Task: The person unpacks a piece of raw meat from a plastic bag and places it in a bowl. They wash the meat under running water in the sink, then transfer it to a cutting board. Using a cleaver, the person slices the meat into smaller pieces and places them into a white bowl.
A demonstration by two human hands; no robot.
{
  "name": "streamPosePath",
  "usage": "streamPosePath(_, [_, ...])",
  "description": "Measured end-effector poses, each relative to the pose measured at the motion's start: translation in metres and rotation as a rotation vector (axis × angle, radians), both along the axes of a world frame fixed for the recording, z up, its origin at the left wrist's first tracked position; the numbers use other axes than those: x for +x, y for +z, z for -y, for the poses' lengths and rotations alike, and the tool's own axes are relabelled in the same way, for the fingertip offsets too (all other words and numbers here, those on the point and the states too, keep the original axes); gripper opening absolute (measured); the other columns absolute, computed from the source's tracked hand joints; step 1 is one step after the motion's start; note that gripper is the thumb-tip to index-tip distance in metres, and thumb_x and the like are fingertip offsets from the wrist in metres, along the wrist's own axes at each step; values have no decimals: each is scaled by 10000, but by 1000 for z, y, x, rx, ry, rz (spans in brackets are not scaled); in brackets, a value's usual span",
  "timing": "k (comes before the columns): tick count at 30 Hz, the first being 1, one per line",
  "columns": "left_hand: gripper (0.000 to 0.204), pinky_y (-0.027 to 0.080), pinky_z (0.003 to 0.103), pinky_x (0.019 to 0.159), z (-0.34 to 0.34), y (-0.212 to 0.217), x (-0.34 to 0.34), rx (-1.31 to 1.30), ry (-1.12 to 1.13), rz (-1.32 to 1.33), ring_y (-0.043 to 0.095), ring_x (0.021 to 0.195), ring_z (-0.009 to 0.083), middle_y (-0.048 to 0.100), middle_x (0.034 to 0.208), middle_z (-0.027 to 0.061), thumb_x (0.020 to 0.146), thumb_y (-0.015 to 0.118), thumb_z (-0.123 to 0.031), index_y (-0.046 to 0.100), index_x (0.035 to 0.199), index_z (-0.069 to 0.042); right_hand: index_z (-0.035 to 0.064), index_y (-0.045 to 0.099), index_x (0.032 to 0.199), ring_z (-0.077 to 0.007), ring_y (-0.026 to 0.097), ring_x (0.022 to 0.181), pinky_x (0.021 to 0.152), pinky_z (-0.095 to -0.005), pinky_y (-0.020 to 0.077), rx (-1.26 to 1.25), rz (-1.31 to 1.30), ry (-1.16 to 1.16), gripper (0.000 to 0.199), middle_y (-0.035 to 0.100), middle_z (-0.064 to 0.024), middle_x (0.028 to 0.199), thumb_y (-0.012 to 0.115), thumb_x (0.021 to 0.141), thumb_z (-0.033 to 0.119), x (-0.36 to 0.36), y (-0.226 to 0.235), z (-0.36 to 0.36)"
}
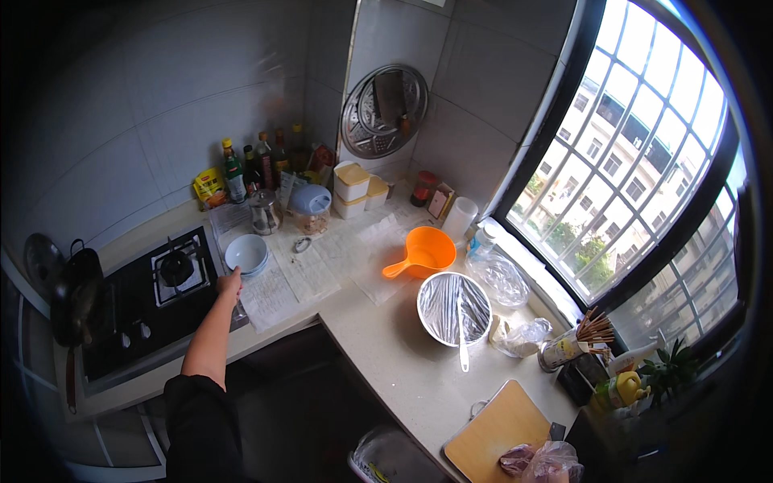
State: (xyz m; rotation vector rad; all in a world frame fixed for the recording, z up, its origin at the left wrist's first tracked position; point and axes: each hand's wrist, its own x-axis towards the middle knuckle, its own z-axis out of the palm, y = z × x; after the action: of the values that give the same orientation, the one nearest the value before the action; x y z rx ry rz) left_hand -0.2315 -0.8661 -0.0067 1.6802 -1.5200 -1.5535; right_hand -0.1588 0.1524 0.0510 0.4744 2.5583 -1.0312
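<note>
Counter [378,366]: bowls [246,253] just right of stove [121,302], your left hand [229,285] looks closed on their near rim; right hand out of view. Likely light, slick, breakable; pinch rim.

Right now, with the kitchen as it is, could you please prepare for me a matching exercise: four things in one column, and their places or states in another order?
Things
1. Small white bowls
2. Orange dipper
3. Large bowl
4. Cutting board

Places or states
A. Covered with shiny wrap, a white utensil lying across it
B. With meat and a clear plastic bag at one end
C. Beside the stove, at the person's hand
D. With its handle pointing toward the picture's left

Right pairs: 1-C, 2-D, 3-A, 4-B
</note>
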Motion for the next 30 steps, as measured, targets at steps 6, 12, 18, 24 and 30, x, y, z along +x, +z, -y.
streamPosePath(6, [324, 229, 262, 361, 24, -9, -20, 172, -165, 146, 294, 356, 100, 401, 491, -3, 781, 560, -321, 443, 568, -107, 60, 503, 1192, -208, 546, 1006, 822, -318, 480, 175, -23, -69, 345, 563, -98, 1113, 589, 871, 154, 24, 18, 39])
streamPosePath(12, [240, 186, 247, 368, 64, -25, -28, 404, -184, 172, 246, 352, 78, 348, 493, -34, 780, 502, -259, 389, 603, -142, 26, 580, 1104, -217, 586, 973, 831, -320, 480, 216, -22, -70, 279, 617, -121, 1047, 595, 859, 157, 13, 27, 47])
streamPosePath(18, [232, 201, 234, 315, 95, -2, -7, 115, -126, -150, 290, 343, 77, 390, 525, -16, 825, 481, -250, 424, 659, -98, -7, 656, 1017, -227, 627, 941, 841, -321, 480, 197, -32, -3, 246, 670, -143, 981, 601, 847, 161, -4, 23, 63])
streamPosePath(24, [271, 249, 212, 344, 18, 43, 34, 0, -236, -588, 313, 361, 73, 401, 526, -15, 839, 563, -218, 427, 632, -106, 26, 647, 1068, -239, 577, 1015, 904, -329, 441, 142, -84, 170, 303, 641, -121, 1100, 597, 820, 194, -10, 27, 61])
streamPosePath(30, [278, 276, 191, 360, -201, 118, 103, 173, -477, -580, 336, 373, 62, 392, 502, -22, 794, 584, -156, 394, 592, -130, 66, 656, 1047, -270, 581, 1026, 892, -358, 446, 74, -134, 285, 290, 636, -134, 1094, 626, 794, 204, -14, 12, 45])
